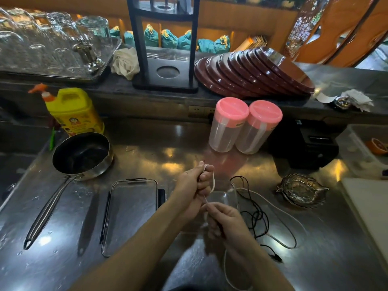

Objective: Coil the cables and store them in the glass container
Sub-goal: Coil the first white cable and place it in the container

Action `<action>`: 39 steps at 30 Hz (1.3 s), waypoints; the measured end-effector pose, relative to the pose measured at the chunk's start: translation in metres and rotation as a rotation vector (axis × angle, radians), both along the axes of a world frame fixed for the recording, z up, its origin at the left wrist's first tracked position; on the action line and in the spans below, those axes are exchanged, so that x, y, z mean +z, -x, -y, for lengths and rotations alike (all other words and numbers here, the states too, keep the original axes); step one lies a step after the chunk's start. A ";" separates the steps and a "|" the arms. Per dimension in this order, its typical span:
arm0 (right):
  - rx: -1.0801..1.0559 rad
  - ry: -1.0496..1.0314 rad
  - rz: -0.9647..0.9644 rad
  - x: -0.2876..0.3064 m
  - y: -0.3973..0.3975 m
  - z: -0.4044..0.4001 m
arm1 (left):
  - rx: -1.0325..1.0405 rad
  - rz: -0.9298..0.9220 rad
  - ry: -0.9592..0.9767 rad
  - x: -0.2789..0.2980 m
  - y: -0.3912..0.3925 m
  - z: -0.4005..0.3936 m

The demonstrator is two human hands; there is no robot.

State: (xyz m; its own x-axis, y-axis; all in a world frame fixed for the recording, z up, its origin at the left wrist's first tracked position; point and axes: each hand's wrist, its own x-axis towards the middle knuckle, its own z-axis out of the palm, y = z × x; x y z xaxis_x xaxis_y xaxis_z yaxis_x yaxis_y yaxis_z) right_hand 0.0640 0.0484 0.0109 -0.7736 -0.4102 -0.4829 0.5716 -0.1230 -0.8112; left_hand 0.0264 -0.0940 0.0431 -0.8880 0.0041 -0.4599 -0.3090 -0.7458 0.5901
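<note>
My left hand [196, 182] grips a white cable [213, 183], which loops over its fingers above the steel counter. Just below it, my right hand [225, 220] pinches the same cable between thumb and fingers. The rest of the white cable trails right across the counter and curves back toward me. A thin black cable [259, 217] lies loose in a tangle to the right of my hands. The clear glass container [230, 199] sits under and behind my hands, partly hidden by them. Its clear lid [130, 215] with dark clips lies to the left.
A small saucepan [81, 154] with a long handle stands at the left, a yellow detergent jug [73, 111] behind it. Two pink-lidded jars [244, 127] stand behind my hands. A metal leaf-shaped dish [301, 192] sits at the right, a white board [369, 217] beyond it.
</note>
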 end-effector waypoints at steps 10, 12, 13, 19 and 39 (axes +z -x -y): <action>-0.348 0.592 0.341 -0.020 0.029 -0.031 | -0.108 0.013 -0.246 -0.007 -0.013 -0.003; -0.346 0.599 0.319 -0.022 0.030 -0.029 | -0.091 0.022 -0.255 -0.008 -0.012 -0.001; -0.334 0.581 0.304 -0.021 0.030 -0.026 | -0.102 0.021 -0.264 -0.008 -0.013 0.000; -0.211 0.421 0.311 -0.012 0.034 -0.017 | -0.201 -0.031 -0.232 -0.010 -0.019 -0.001; -0.065 0.005 0.081 -0.018 0.031 -0.008 | -0.130 -0.030 0.461 -0.029 -0.024 -0.010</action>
State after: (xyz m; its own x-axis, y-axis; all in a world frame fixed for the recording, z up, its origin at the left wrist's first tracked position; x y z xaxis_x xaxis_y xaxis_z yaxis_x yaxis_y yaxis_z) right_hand 0.0326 0.0568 -0.0070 -0.7570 -0.3632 -0.5432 0.6263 -0.1658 -0.7618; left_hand 0.0501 -0.0839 0.0137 -0.9066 -0.0829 -0.4138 -0.3599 -0.3603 0.8606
